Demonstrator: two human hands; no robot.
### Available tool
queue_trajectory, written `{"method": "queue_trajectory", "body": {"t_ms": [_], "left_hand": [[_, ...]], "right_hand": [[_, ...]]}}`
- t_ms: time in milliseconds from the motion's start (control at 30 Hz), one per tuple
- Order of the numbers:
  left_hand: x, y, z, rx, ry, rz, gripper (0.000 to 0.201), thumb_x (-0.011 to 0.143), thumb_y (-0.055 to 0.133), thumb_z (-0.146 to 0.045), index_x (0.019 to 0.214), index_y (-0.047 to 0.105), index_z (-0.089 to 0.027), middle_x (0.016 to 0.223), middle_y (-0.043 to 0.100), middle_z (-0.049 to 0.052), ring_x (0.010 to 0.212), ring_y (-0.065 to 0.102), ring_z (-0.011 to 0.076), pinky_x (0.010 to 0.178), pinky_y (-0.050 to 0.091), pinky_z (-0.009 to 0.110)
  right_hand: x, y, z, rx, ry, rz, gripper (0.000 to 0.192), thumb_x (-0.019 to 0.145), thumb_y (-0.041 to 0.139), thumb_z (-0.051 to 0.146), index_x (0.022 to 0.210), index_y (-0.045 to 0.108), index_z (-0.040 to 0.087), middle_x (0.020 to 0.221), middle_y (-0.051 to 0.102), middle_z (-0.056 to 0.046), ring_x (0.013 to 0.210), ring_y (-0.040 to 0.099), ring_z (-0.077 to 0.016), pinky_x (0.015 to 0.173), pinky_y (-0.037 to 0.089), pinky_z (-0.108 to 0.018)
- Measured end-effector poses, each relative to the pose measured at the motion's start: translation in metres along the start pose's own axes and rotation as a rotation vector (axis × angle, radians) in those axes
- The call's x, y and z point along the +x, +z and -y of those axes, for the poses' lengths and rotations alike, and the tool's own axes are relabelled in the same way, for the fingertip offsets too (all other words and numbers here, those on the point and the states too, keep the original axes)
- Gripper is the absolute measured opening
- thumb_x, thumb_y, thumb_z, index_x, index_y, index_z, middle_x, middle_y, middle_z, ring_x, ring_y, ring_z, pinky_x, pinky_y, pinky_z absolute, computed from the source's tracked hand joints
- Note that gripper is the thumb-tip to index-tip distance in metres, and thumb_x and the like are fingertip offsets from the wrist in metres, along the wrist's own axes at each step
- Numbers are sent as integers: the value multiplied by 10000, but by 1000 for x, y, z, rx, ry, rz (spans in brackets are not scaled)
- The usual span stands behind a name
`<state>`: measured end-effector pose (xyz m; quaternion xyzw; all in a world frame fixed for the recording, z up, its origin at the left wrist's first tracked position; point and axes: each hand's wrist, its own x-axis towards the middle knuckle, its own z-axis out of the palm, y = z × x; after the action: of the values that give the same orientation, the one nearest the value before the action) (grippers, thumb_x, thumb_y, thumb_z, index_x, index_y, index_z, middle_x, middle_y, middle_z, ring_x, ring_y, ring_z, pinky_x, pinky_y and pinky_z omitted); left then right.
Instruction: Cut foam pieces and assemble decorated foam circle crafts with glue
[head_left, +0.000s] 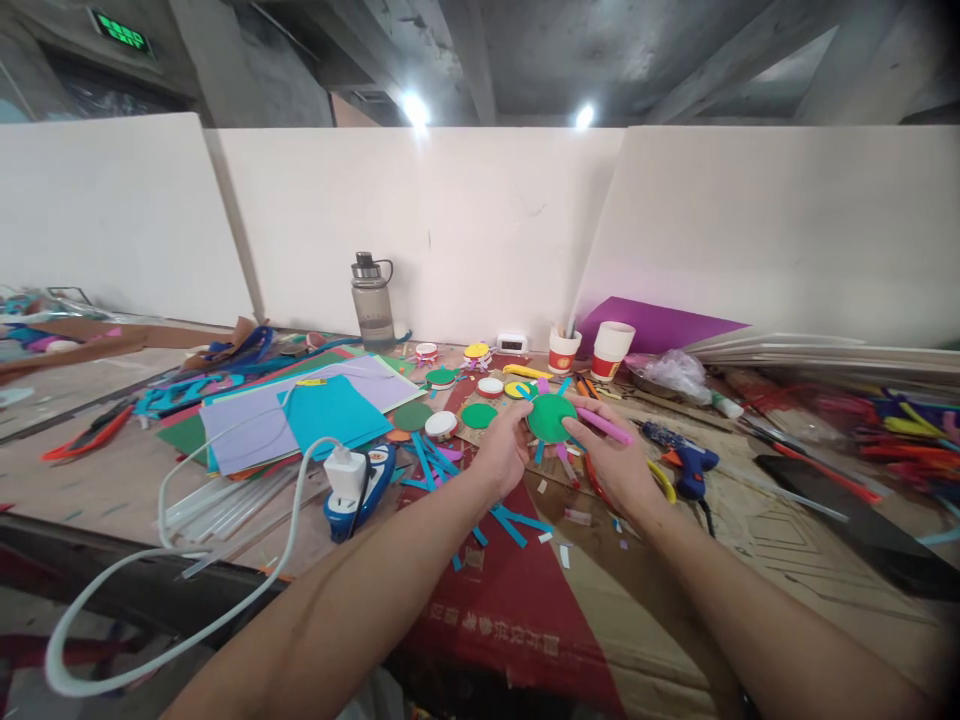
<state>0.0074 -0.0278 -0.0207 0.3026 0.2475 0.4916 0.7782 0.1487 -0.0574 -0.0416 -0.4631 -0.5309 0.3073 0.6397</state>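
Between my two hands, just above the cardboard, is a green paper disc (551,418) with blue and pink strips sticking out around its edge. My left hand (506,447) pinches the disc's left rim. On the opposite side, my right hand (609,455) grips its right rim, and a pink strip (606,427) juts out over the fingers. Close by lie another green disc (478,416), a white round lid (441,426) and a yellow disc (517,389). Loose blue strips (517,525) are scattered below my left hand.
Coloured paper sheets (330,415) and a white-corded power strip (360,490) are on the left. A water bottle (373,305) and paper cups (611,350) stand along the back board. To the right lie a blue glue gun (690,467) and a dark flat panel (862,530).
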Motion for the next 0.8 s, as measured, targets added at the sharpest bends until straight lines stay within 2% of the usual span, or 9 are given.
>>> {"method": "queue_trajectory", "body": {"t_ms": [267,467,667,800], "left_hand": [[0,-1,1,-13,-4,-1,184,808,571,-242,966,611,-156,863,720,73,795,690,195,673,577,300],[0,-2,3,12,45,1,159,756,626,-270,862,599,-155,829,705,63,802,683,202,666,568,299],[3,-5,5,25,137,-41,236,708,714,-316,837,597,-156,795,681,41,789,668,189,654,537,280],[4,-6,4,31,143,-56,274,697,735,-344,852,620,-149,786,683,39,757,660,173,637,523,265]], "right_hand": [[-2,-2,4,-61,-10,9,366,746,741,440,1041,699,229,1114,707,-76,1046,639,-249,908,518,-381],[-3,-1,7,-100,-29,6,354,758,727,443,1030,680,223,1091,700,-69,1013,636,-238,893,512,-384],[-5,-4,23,-199,-97,-200,291,866,588,469,965,680,211,903,668,-45,833,599,-190,789,489,-342],[-9,-5,32,-185,-194,-224,263,912,532,446,953,659,219,784,621,-12,745,576,-169,739,477,-322]]}}
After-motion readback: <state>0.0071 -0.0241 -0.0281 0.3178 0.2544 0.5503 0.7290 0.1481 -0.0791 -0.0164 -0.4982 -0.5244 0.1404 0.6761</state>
